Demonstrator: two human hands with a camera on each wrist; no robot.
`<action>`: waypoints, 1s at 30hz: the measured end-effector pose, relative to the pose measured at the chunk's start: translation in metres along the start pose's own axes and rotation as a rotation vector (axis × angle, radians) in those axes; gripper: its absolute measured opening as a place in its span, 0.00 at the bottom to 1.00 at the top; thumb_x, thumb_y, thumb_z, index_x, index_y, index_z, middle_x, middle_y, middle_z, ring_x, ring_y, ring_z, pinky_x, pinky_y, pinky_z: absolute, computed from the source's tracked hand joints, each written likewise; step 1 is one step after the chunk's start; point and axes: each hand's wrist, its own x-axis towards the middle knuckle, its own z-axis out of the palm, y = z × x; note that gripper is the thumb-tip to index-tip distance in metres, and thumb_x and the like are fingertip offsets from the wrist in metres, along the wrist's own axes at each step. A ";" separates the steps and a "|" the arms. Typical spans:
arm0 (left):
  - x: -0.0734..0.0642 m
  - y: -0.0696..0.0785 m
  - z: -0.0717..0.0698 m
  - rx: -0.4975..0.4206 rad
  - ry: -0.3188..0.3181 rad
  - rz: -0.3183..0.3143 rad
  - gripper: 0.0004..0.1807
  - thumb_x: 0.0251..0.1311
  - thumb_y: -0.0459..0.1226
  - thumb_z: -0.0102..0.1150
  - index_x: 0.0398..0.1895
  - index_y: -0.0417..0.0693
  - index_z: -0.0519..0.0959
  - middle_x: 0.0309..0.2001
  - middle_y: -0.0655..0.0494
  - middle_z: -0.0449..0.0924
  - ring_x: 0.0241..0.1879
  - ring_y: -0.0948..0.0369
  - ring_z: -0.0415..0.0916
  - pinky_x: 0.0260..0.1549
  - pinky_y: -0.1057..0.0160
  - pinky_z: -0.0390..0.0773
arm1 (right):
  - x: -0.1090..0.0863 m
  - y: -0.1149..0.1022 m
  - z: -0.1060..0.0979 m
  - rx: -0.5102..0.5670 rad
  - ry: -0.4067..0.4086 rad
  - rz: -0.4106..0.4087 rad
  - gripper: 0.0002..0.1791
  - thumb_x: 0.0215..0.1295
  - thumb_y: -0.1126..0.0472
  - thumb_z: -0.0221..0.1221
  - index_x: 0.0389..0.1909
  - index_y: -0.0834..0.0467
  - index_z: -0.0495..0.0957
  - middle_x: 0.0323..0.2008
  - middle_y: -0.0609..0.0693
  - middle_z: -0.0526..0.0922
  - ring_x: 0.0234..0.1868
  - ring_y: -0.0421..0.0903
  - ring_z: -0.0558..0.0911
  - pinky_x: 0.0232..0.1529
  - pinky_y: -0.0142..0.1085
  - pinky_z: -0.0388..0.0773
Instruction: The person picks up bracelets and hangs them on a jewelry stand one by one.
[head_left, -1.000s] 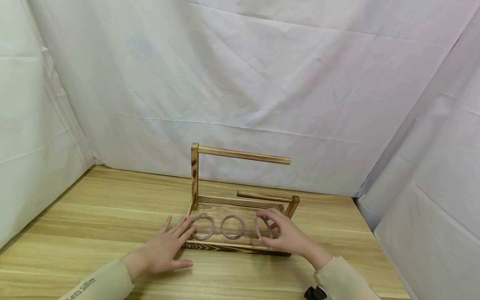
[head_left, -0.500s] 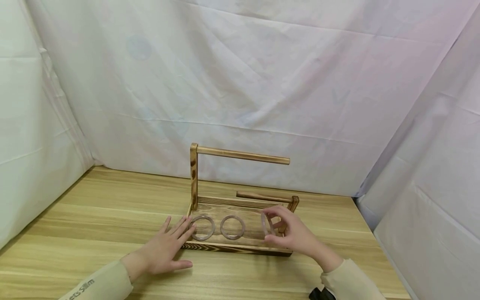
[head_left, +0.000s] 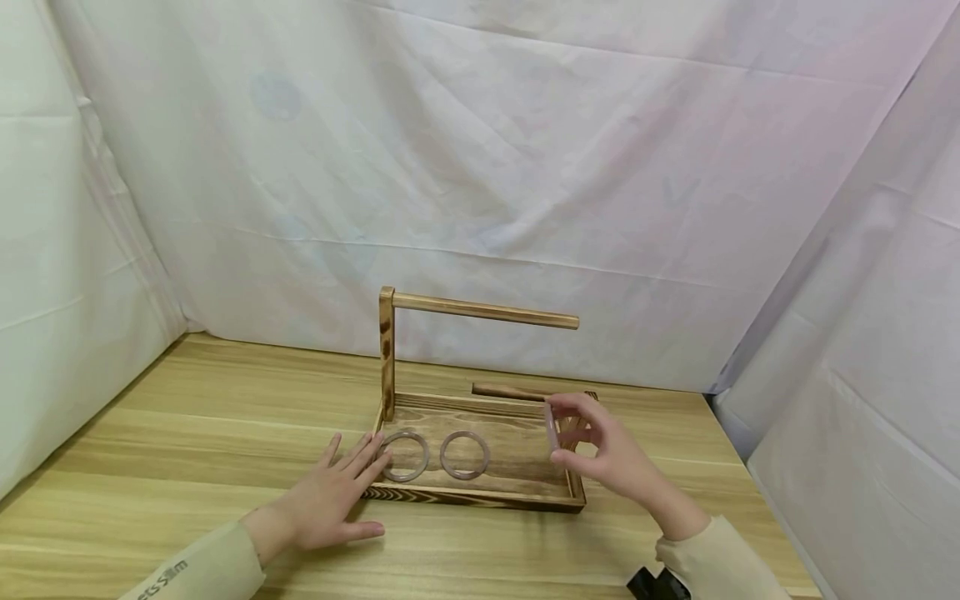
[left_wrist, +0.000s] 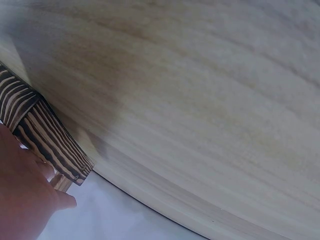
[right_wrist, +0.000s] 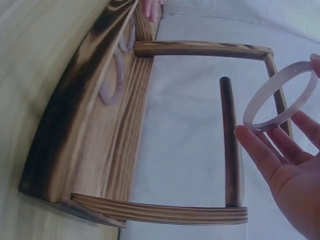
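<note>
right hand, right of centre: fingers pinch pale ring | left hand, lower left: fingers splayed, touching wooden tray | two rings inside

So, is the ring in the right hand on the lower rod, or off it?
Off. In the right wrist view, the right hand holds the ring and the lower rod shows bare, not passing through it.
</note>
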 end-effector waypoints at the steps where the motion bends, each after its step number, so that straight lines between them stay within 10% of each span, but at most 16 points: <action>1: 0.000 0.000 0.000 0.000 -0.004 -0.005 0.49 0.56 0.67 0.44 0.70 0.41 0.57 0.72 0.39 0.48 0.71 0.43 0.47 0.68 0.48 0.19 | 0.001 -0.001 -0.001 0.005 0.008 -0.014 0.31 0.55 0.74 0.61 0.61 0.67 0.65 0.52 0.50 0.72 0.50 0.33 0.73 0.41 0.35 0.82; 5: 0.000 0.000 0.001 0.016 -0.014 -0.009 0.49 0.56 0.67 0.44 0.71 0.42 0.56 0.73 0.40 0.48 0.72 0.43 0.47 0.61 0.63 0.08 | 0.003 -0.003 -0.006 0.042 0.035 -0.046 0.30 0.55 0.77 0.60 0.60 0.69 0.64 0.53 0.44 0.72 0.51 0.33 0.73 0.42 0.32 0.81; 30: 0.000 -0.001 0.003 0.024 -0.014 -0.009 0.49 0.56 0.68 0.43 0.71 0.42 0.56 0.73 0.40 0.47 0.72 0.44 0.46 0.60 0.64 0.06 | 0.025 -0.009 -0.045 0.262 0.224 -0.053 0.25 0.60 0.76 0.54 0.60 0.65 0.65 0.50 0.44 0.75 0.49 0.36 0.75 0.43 0.24 0.78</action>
